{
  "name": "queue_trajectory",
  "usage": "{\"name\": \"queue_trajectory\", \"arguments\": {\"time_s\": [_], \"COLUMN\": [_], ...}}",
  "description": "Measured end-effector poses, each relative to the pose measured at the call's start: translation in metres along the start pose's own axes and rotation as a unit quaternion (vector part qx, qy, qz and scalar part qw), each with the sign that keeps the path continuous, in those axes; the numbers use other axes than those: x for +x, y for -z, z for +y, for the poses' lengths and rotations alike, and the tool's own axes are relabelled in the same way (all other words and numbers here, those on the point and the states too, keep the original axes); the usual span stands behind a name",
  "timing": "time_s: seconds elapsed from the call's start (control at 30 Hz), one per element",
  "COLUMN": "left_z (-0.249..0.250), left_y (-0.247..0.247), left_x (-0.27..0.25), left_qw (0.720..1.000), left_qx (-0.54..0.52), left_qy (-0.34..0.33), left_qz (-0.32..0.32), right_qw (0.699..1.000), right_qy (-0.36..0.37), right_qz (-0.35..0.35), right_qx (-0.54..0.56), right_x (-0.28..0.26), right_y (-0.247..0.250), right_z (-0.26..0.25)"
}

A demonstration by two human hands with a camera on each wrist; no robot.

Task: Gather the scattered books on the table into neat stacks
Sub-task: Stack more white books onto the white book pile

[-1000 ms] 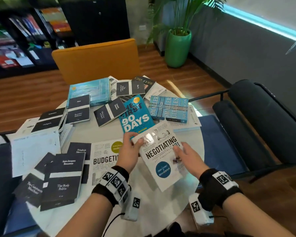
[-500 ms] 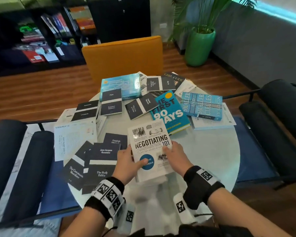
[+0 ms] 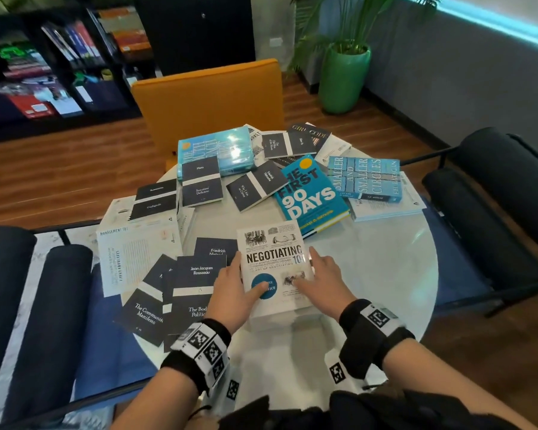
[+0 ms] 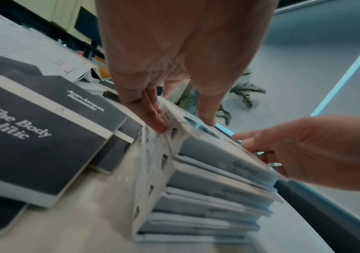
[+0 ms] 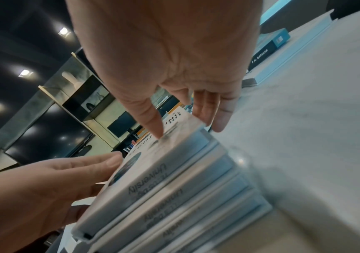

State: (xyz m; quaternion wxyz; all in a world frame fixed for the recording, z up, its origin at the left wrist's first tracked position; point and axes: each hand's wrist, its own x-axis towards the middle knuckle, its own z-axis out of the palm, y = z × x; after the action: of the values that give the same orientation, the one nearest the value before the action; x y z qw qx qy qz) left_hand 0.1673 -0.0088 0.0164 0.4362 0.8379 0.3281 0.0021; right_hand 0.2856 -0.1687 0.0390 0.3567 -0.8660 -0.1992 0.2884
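Both hands stood on the white "Negotiating 101" paperback (image 3: 272, 268), which lay as the top book of a stack of white paperbacks (image 4: 207, 193) at the near edge of the round white desk (image 3: 385, 268). The left hand (image 3: 233, 293) held the book's left long edge, fingers (image 4: 152, 118) lying along that side and thumb pressed on the cover; the grip was part closed on the book. The right hand (image 3: 319, 280) mirrored it, thumb on the cover and fingers (image 5: 220, 118) reaching down past the right edge; how firmly they bore on that edge could not be told. The book thus lay directly between the two grips, its long axis running away from the person, neither hand nearer. In the wrist views its corners appeared close to flush with those beneath. Judgement: squaring of this stack was nearly done. The dark-grey "The Body Politic" paperback (image 3: 196, 293) lay just left of the left grip, the nearest loose book.
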Motion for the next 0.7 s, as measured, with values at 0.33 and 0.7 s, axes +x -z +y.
{"name": "queue_trajectory", "arguments": {"time_s": [0.33, 0.7], "left_z": [-0.004, -0.005], "left_y": [0.007, 0.002], "left_x": [-0.027, -0.032], "left_qw": [0.986, 0.983], "left_qx": [0.136, 0.152], "left_qy": [-0.063, -0.090], "left_qz": [-0.074, -0.040], "right_qw": [0.988, 0.984], "right_qy": [0.079, 0.105], "right_qz": [-0.079, -0.064], "right_qx": [-0.106, -0.126], "right_x": [-0.015, -0.018], "right_y": [0.002, 0.000], "right_z": [0.027, 0.031]}}
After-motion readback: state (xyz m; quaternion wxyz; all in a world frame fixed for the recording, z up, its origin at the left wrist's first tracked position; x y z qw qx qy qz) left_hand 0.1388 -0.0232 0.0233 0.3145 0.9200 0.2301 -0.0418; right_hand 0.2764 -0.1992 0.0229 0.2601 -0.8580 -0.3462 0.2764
